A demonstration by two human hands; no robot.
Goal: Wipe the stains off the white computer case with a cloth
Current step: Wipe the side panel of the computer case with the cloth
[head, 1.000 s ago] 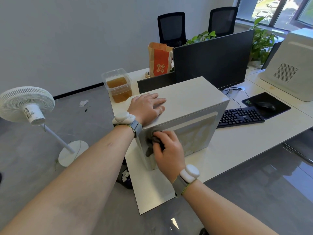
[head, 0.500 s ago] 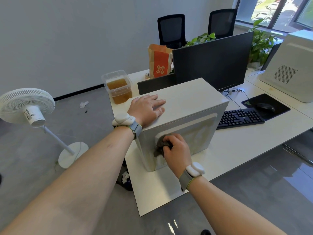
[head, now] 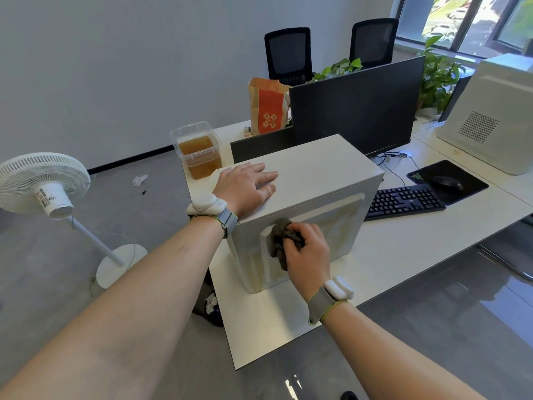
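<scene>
Head cam: right hand (head: 307, 252) grips soft grey cloth (head: 278, 239), bunched; left hand (head: 245, 184) flat, bracing rigid, probably heavy white computer case (head: 317, 168).

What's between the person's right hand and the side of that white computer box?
A crumpled dark grey cloth. The right hand grips it against the white computer case's side panel, as the head view shows.
</scene>
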